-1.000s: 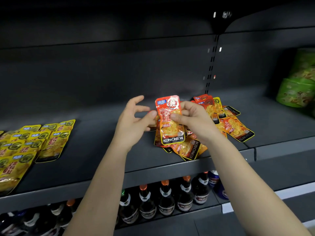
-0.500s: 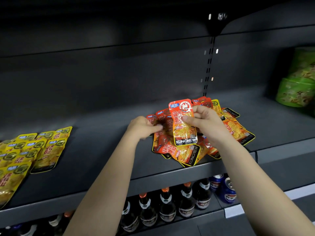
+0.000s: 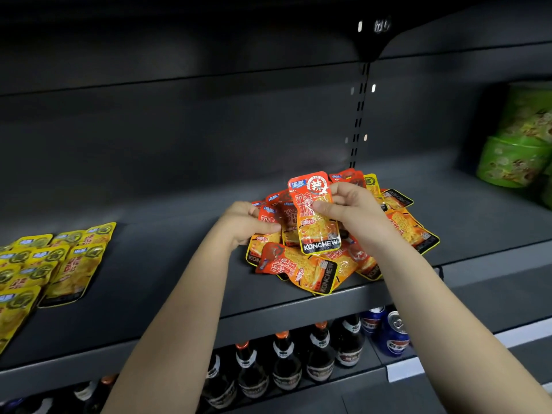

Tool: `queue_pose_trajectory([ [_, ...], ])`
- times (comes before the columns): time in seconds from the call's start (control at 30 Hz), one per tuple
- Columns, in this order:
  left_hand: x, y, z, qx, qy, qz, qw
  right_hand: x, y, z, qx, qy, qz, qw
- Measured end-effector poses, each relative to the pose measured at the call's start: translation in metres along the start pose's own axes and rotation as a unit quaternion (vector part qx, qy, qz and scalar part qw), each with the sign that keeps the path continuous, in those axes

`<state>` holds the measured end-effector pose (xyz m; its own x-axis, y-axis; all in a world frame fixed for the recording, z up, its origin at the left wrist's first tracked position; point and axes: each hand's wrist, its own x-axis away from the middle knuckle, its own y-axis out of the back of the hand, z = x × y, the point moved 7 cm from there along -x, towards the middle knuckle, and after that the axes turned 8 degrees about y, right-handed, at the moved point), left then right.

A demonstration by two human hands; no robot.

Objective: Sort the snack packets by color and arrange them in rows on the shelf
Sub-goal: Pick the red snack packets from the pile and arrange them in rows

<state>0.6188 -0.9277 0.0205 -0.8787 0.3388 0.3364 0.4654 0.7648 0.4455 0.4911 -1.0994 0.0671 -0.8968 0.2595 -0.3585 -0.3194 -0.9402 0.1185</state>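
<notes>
My left hand [image 3: 248, 222] has let go of the red KONCHEW packet [image 3: 315, 213] and dropped to the pile of red packets [image 3: 301, 267] just below both hands. There its curled fingers seem to pinch a second red packet [image 3: 268, 219] at the pile's left edge. My right hand [image 3: 354, 212] still pinches the first one upright above the pile. I judge I'm gathering reds for a row. The yellow packets [image 3: 65, 264] already lie in rows well left of my left hand on the shelf [image 3: 179, 294].
</notes>
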Motion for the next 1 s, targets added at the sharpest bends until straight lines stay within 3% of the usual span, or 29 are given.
queue_pose_trajectory([
  [0.17, 0.012, 0.031, 0.001, 0.001, -0.051, -0.072, 0.996, -0.008, -0.012, 0.007, 0.022, 0.007, 0.001, 1.0],
  [0.43, 0.057, 0.108, 0.014, -0.13, -0.086, -0.201, 0.967, -0.02, -0.063, 0.017, 0.049, 0.022, 0.034, 0.998],
  [0.7, 0.093, 0.176, 0.046, -0.203, -0.104, -0.253, 0.94, -0.028, -0.137, 0.017, 0.055, 0.003, 0.069, 0.996],
  [1.0, 0.104, 0.239, 0.08, -0.199, -0.111, -0.261, 0.938, -0.036, -0.209, 0.013, 0.087, -0.005, 0.071, 0.994],
])
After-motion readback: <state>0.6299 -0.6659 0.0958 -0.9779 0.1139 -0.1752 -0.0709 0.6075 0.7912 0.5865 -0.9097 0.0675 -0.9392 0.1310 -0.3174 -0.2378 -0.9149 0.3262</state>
